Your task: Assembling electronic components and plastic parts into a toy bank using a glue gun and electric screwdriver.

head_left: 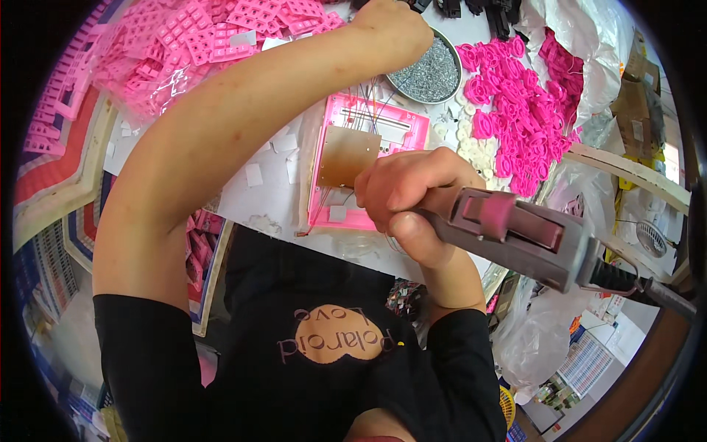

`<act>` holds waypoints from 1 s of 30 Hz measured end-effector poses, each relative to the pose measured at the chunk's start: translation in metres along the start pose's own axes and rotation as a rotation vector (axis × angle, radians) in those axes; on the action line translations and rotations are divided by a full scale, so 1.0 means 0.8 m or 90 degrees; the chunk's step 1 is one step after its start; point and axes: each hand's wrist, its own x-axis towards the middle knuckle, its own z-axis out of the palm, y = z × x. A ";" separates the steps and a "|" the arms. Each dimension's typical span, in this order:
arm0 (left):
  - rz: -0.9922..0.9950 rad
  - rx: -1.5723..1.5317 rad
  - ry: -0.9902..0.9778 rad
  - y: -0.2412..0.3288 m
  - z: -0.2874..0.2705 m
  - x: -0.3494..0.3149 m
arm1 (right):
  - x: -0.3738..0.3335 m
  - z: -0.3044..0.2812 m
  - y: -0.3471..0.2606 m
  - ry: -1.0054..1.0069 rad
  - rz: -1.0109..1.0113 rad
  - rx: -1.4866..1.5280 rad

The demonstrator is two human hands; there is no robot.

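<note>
My right hand [420,195] is wrapped around a grey electric screwdriver [515,239] with a pink lever and a cable at its rear end. Its working tip is hidden behind the hand. Below it on the table lies a pink plastic housing [421,131] with a brown board [346,158] and thin wires in it. My left arm stretches across to the far side, and my left hand [394,33] is next to some black parts [501,18], beyond a round tin of small metal screws [431,74]. The left fingers are mostly hidden at the picture's top.
Bagged pink keypad pieces [191,37] are heaped at the far left. To the right lie a pile of pink ring-shaped parts [515,110] and small cream discs [479,151]. Clear plastic bags [541,331] hang by the right table edge. Paper scraps [254,174] lie left of the housing.
</note>
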 end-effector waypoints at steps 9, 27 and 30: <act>0.016 -0.112 0.102 0.006 -0.111 -0.060 | 0.011 0.009 0.018 -0.079 -0.112 -0.086; -0.041 -0.476 0.201 0.048 -0.040 -0.283 | 0.024 0.009 -0.013 -0.066 -0.141 0.219; -0.121 -0.427 0.235 0.053 -0.049 -0.280 | 0.033 0.007 0.003 -0.045 -0.170 0.190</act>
